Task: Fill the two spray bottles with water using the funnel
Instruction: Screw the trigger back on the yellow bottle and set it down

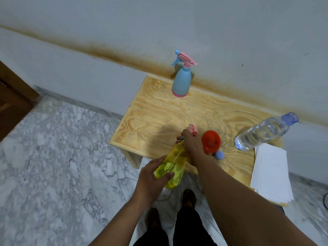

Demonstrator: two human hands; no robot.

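At the far left of the frame a marbled grey floor [53,157] is seen, with a brown wooden edge in the upper left corner. Low in the centre-left, the left hand [150,181] is wrapped around the lower body of a yellow spray bottle [171,167], the thumb laid across its front and the fingers curled behind it. The bottle is held tilted, its base towards the bottom of the frame and its neck pointing up and right, over the near edge of a light wooden table [159,118]. Just right of that, the right hand [192,142] is closed over the neck of the yellow bottle, where a pink spray head [193,129] shows above the knuckles; whether the head is screwed on or loose cannot be told. In the upper centre, at the far edge of the table by the stained wall, a blue spray bottle [182,80] with a pink trigger and pink base is stood upright. Right of the right hand, a red funnel [211,141] is lying on the table, and a small blue cap [219,155] is seen just below it. Further right, a clear water bottle [266,132] is stood uncapped, partly filled. At the lower right, a stack of white paper [269,173] is laid over the table corner.
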